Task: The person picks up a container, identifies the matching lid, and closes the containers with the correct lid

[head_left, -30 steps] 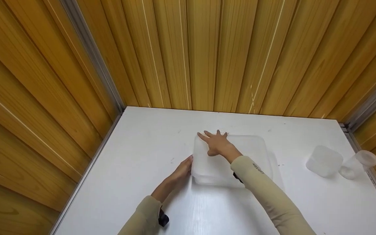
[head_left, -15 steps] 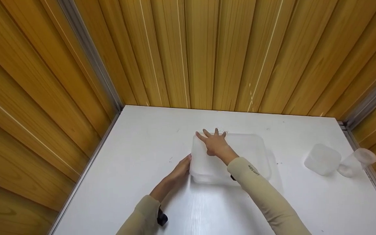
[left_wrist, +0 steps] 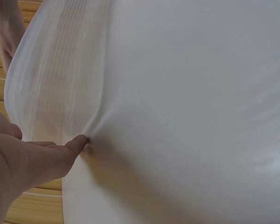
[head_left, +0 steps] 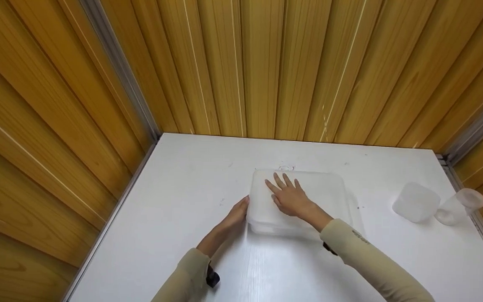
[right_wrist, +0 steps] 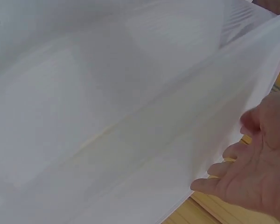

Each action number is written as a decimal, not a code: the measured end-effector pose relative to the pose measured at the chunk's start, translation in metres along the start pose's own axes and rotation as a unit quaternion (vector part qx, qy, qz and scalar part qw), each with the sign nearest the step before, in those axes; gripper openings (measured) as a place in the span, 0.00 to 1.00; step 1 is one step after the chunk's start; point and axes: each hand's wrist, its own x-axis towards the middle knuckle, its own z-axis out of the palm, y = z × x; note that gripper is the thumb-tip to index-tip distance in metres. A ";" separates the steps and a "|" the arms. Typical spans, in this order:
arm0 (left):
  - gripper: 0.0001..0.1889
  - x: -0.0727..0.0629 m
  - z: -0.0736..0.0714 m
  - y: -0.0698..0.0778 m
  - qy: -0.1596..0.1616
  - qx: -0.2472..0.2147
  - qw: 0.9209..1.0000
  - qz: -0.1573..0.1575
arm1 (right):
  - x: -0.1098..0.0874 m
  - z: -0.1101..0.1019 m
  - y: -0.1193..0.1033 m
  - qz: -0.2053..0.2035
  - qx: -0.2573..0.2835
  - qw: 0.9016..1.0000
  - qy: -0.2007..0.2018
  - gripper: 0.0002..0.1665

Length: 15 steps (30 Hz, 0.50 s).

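A translucent white rectangular plastic container with a lid [head_left: 325, 191] lies flat on the white table. My right hand [head_left: 292, 200] is spread over the left half of its lid, fingers straight and apart. In the right wrist view, the fingertips of that right hand [right_wrist: 252, 168] are at the lid's surface. My left hand [head_left: 234, 214] is at the container's left side. The left wrist view shows the left hand [left_wrist: 37, 161] with extended fingers against the ribbed side wall [left_wrist: 67, 70], fingertips low near the table.
Off to the right stand a small translucent square container [head_left: 416, 202] and a translucent cup-like piece with a flared rim [head_left: 455, 207] close beside it, near the table's right edge. Wood-patterned panels [head_left: 262, 75] rise behind and to both sides of the white table [head_left: 191, 176].
My right hand has drawn back from the lid's far left corner, toward me and slightly right; its fingertips no longer reach the far edge. The left hand stays at the container's side.
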 end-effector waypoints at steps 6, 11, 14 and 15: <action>0.36 -0.001 0.002 -0.002 0.008 0.002 1.000 -0.009 | -0.044 0.016 0.008 0.001 0.065 0.997 0.040 0.35; 0.37 -0.001 0.002 0.000 0.007 0.002 1.000 -0.015 | -0.052 0.037 0.012 0.010 0.078 0.991 0.113 0.35; 0.39 -0.002 0.002 0.000 0.006 0.003 1.000 -0.021 | -0.050 0.043 0.013 0.007 0.056 0.988 0.141 0.35; 0.39 -0.003 0.001 0.000 0.007 0.004 1.000 -0.024 | -0.049 0.045 0.013 0.006 0.048 0.988 0.144 0.34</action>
